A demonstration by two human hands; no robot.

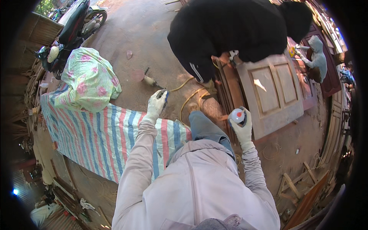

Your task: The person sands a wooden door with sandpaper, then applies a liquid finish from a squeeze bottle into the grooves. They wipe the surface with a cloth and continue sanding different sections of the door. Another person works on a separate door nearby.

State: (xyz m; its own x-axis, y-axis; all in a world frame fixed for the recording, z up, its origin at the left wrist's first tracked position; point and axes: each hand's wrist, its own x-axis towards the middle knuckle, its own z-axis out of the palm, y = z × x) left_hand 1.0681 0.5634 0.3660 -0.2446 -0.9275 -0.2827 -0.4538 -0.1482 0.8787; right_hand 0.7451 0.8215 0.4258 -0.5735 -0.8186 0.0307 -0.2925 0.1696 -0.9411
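Note:
My right hand [244, 130], in a white glove with a dark palm, is wrapped round a white bottle with a red tip [237, 115]. It is held in front of the wooden door panel. My left hand [156, 105], gloved the same way, is raised over the edge of the striped sheet [126, 132]. Its fingers are curled together, and whatever may be in them is too small to make out. Beyond it a power tool [150, 80] lies on the ground, with a yellow cord [184, 104] beside it.
A person in black [230, 28] bends over stacked wooden boards [233, 82] just ahead. The panelled door [274, 90] leans at right; past it another person in a grey hood [317, 57] works. A motorbike [71, 36] and a flowered cloth cover [88, 78] are at left.

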